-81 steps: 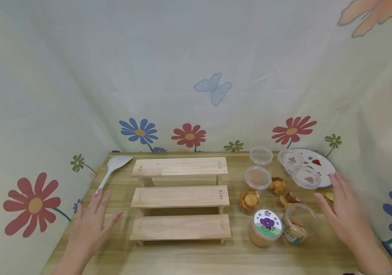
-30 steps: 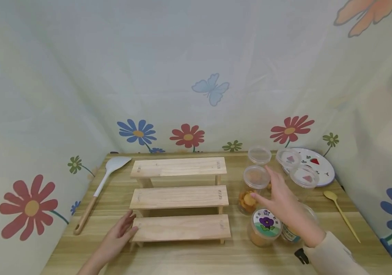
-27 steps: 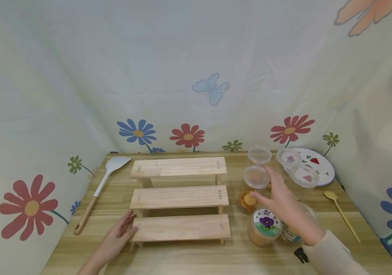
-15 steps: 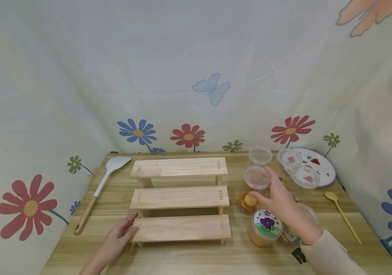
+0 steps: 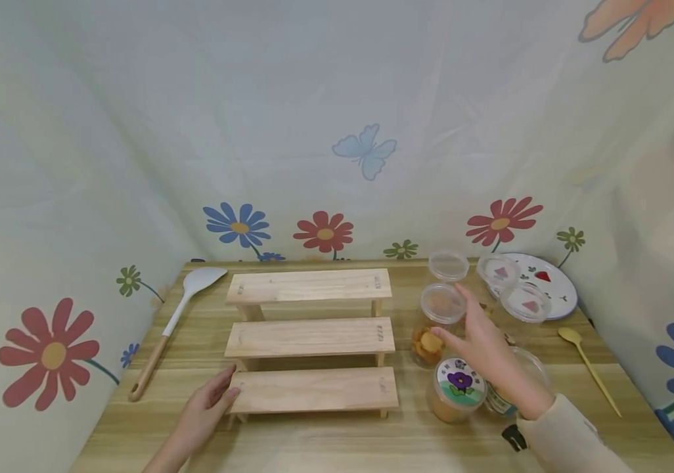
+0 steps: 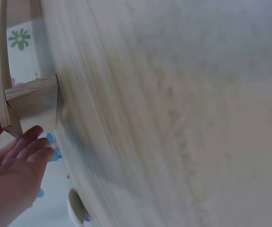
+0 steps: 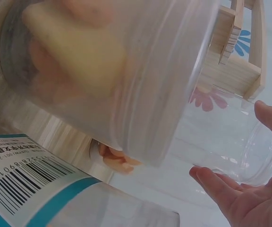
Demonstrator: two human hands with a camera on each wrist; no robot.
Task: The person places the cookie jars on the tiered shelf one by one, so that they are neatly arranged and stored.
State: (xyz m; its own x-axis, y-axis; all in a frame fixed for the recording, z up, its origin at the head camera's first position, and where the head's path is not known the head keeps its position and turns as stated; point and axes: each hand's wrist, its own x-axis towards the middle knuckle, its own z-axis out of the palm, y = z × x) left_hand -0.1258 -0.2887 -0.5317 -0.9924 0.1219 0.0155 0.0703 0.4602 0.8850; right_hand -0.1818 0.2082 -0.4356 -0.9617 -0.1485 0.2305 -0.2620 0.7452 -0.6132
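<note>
A three-tier wooden stand (image 5: 313,391) sits in the middle of the table. My left hand (image 5: 205,401) holds the left end of its lowest board, thumb at the front edge and fingers behind. The left wrist view shows that hand (image 6: 15,172) beside the board's end and support. My right hand (image 5: 487,341) grips a clear lidded plastic jar (image 5: 442,305), thumb on the near side and fingers on the far side. Orange-brown pieces (image 5: 428,345) lie in the jar's base. In the right wrist view, a nearer jar (image 7: 140,71) partly hides the held jar (image 7: 221,137).
A jar with a violet-flower lid (image 5: 460,391) stands in front of my right hand, beside a labelled jar (image 5: 529,368). Other clear jars (image 5: 525,302), a patterned plate (image 5: 561,289) and a gold spoon (image 5: 588,368) are at right. A white spatula (image 5: 177,322) lies left.
Since the first frame, my left hand has moved right to the stand and my right hand has moved left to the clear jar. Over the last second both hands stay almost still.
</note>
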